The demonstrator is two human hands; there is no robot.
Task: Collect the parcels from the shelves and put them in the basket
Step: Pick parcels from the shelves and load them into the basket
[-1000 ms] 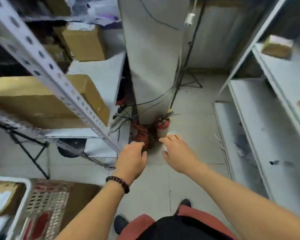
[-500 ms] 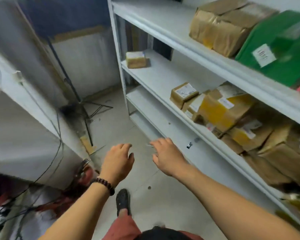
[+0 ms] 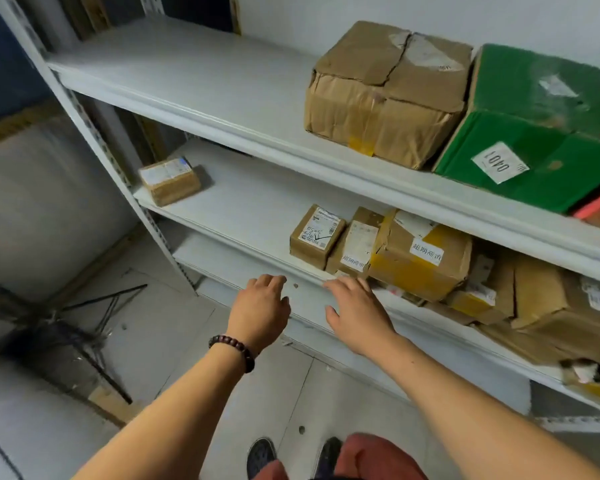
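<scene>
parcels point(image 3: 354, 244) on shelf point(image 3: 250, 209), just beyond left hand point(image 3: 262, 308), right hand point(image 3: 357, 308)

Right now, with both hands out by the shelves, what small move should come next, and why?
Probably lift the right hand to the small ticked parcel at the front of the middle shelf. Both it and the left hand are empty and open, just below that shelf's edge, and this parcel sits close above them.
</scene>
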